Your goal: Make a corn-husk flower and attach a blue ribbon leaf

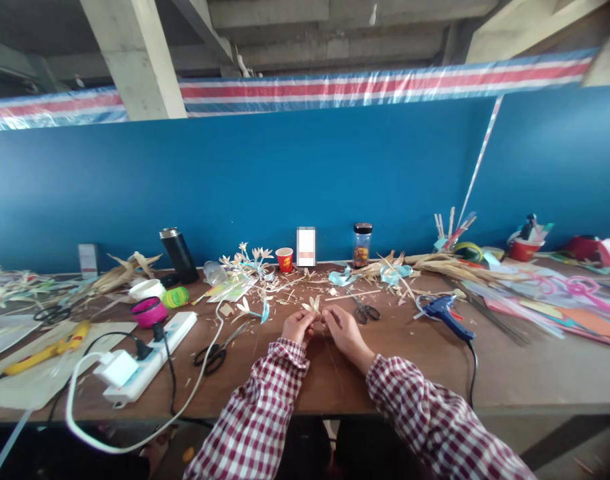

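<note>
A small pale flower (312, 305) that looks made of dried husk stands between my hands, its petals pointing up. My left hand (299, 325) pinches it near the base. Close beside it, the fingertips of my right hand (345, 330) are pressed together by the flower's lower part; what they grip is too small to make out. Black-handled scissors (367, 312) lie just beyond my right hand. To the left of my hands rests a finished-looking flower with a blue stem (257, 312), near a second pair of scissors (212, 358).
A white power strip (152, 363) with cables lies left. A blue glue gun (447, 317) rests right, a yellow one (49, 350) far left. Along the blue partition stand a black flask (179, 255), a red paper cup (285, 260) and a jar (362, 247). Husk scraps litter the brown table.
</note>
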{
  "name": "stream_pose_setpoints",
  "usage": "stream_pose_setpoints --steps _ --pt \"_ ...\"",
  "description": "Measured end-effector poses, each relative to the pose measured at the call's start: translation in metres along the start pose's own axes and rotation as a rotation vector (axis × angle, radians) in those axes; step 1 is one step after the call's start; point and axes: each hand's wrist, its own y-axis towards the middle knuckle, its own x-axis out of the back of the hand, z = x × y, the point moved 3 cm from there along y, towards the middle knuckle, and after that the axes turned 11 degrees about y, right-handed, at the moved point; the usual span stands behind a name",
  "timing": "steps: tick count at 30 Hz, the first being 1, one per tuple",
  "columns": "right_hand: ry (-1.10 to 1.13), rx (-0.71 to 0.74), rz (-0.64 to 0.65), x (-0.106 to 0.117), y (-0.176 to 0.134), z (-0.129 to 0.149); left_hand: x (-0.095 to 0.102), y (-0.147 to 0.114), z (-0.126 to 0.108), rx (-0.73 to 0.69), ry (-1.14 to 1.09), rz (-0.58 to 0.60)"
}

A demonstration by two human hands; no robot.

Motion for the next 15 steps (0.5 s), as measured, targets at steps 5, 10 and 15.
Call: stream_pose_setpoints --steps 5,10,15 --pt "0.241 -0.111 0.043 -0.003 0.002 -0.008 -0.004 -0.003 -0.001 0.045 0.012 0.036" --pt "0.410 -0.208 0.004 -0.004 0.002 -0.014 -0.005 -0.004 0.000 0.055 0.052 0.034" --pt "0.497 -0.245 -0.008 -0.005 0.002 -0.020 -0.005 -0.003 0.004 0.029 0.086 0.023"
